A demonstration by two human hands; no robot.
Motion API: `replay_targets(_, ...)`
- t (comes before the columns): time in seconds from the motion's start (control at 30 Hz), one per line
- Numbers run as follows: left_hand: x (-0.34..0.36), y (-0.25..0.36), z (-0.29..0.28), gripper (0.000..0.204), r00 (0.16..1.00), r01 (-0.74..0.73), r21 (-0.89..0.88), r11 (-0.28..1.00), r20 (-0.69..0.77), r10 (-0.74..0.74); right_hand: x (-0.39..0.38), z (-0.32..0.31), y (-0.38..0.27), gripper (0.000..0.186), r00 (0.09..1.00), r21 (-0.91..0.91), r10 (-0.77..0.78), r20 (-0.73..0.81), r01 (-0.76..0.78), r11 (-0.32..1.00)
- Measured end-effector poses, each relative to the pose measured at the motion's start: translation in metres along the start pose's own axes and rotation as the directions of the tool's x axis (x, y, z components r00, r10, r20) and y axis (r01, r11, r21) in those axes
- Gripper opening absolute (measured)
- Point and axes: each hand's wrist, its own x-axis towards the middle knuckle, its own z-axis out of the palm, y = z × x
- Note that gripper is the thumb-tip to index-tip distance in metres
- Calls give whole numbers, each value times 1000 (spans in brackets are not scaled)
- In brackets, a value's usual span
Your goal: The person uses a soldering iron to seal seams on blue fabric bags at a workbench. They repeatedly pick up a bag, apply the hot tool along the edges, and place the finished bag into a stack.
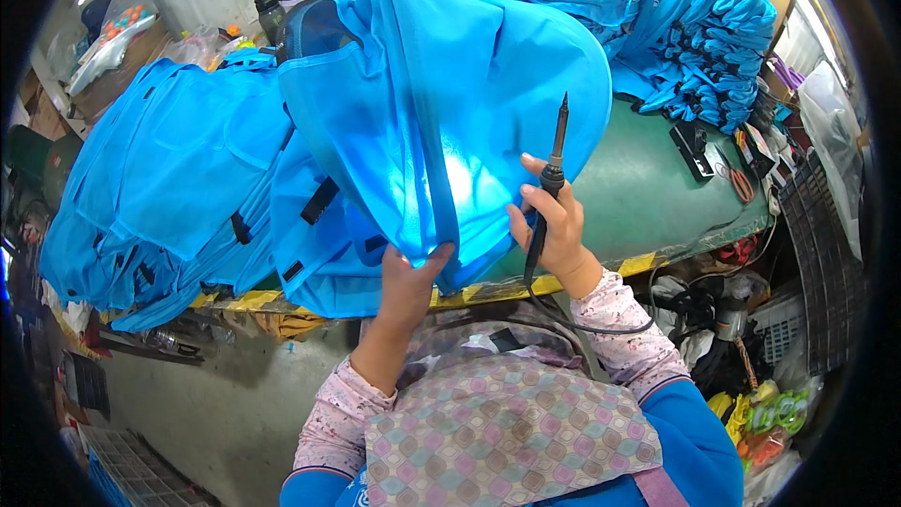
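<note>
A large piece of bright blue fabric [511,66], with a curved edge and a darker seam strip down its middle, stands up over the table in front of me. My left hand [410,284] grips its lower edge at the seam strip, thumb and fingers closed on the cloth. In my right hand [561,230] is a soldering iron [552,178] with a black handle, its tip pointing up beside the fabric's right side. The iron's cord runs down below my wrist. Some fingertips of the right hand are close to the cloth; whether they touch it I cannot tell.
A stack of blue fabric pieces [178,160] lies at left, and a taller bundled pile [694,28] at the back right. The green table [657,192] has a yellow-and-black striped edge. A small black box [693,150] sits at right, with bags and clutter below. A dark bottle [269,9] stands behind.
</note>
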Motion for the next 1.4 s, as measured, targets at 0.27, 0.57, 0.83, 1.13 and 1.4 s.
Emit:
replay_targets(0.27, 6, -4, -34, 43, 999, 13, -200, 980, 43, -5, 0, 3, -5, 51, 993, -23, -111, 42, 112, 993)
replay_targets(0.57, -2, 7, -41, 54, 982, 136, -506, 852, -45, -184, 1, 22, 0, 50, 988, -55, -155, -17, 154, 987)
replay_targets(0.83, -6, 4, -8, 39, 988, -94, -12, 995, -122, 92, 41, 30, -42, 55, 996, 202, -62, -66, 74, 976)
replay_targets(1.13, -2, -4, 4, 33, 997, -47, -134, 990, -61, 40, 39, -31, -78, 30, 992, 264, -27, 120, -6, 965)
replay_targets(1.4, -5, 1, 10, 27, 996, -42, -147, 988, -79, 31, 28, -14, -81, 30, 944, 75, -274, 185, 265, 961)
